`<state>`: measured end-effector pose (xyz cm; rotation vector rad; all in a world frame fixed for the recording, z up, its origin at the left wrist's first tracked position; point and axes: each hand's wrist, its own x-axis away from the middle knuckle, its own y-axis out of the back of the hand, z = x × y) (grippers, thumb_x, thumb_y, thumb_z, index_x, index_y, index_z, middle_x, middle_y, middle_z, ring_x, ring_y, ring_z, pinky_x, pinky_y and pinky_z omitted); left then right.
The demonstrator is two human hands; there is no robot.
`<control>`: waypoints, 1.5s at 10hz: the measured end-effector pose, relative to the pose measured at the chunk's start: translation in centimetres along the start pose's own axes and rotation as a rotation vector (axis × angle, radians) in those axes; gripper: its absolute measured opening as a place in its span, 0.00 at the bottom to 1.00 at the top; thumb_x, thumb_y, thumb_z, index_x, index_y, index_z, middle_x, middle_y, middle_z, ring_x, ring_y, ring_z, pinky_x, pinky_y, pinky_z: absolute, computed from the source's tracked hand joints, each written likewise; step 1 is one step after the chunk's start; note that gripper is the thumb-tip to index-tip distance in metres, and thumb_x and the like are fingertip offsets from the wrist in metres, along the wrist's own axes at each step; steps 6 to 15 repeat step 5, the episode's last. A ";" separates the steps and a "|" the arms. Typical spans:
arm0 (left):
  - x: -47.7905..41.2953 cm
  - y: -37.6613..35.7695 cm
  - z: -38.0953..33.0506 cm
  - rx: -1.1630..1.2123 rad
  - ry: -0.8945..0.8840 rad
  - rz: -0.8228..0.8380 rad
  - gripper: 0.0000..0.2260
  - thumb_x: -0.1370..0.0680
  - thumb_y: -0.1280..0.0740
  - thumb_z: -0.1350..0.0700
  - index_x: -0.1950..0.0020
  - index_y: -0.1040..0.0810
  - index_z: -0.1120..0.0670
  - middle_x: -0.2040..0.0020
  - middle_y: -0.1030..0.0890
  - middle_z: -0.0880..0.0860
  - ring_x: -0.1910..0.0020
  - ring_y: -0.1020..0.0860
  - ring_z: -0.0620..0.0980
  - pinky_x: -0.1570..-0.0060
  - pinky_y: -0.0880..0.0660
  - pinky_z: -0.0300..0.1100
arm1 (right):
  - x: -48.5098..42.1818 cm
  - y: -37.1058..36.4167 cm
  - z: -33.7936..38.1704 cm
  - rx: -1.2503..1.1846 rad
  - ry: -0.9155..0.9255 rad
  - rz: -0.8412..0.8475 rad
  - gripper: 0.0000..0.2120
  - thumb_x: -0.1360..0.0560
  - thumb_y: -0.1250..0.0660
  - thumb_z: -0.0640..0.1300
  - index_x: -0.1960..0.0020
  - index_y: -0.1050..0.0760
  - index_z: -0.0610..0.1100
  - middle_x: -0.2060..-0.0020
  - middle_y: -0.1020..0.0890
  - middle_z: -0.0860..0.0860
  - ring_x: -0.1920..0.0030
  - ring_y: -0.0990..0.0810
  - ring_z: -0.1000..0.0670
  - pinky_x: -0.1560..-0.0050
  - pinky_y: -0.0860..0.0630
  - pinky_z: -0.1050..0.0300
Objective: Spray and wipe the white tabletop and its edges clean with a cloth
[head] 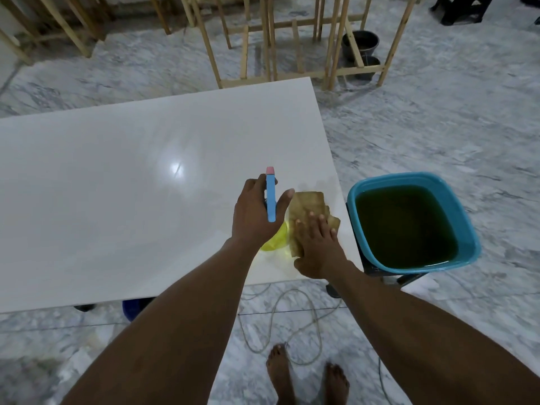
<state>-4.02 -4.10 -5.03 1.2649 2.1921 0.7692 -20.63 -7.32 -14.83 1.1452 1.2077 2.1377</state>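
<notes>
Tan cloth (309, 211), head view: flat on the white tabletop (117, 185) near its right edge, pinned under the right hand (318, 244), fingers straight, nothing pinched. Looks soft, limp, probably damp; best pushed under a spread palm or bunched at the middle. Just beside, left hand (252, 214) wrapped round the spray bottle (271, 200) at its neck; likely light, slick plastic, so best held high. Blue basin (409, 178) of dark liquid alongside the table.

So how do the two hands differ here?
The left hand is curled around the bottle; the right hand lies flat, fingers straight. The left hand holds only the bottle; the right hand presses the cloth onto the tabletop. Both are bare and over the same corner of the tabletop.
</notes>
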 end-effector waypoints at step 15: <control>-2.0 7.0 1.4 -0.507 0.188 0.698 0.52 0.30 0.20 0.38 0.15 0.47 0.47 0.28 0.30 0.58 0.30 0.25 0.61 0.30 0.25 0.59 | -0.3 9.0 1.4 0.036 -0.113 0.186 0.28 0.22 0.39 0.52 0.23 0.39 0.49 0.26 0.32 0.45 0.30 0.30 0.42 0.37 0.30 0.46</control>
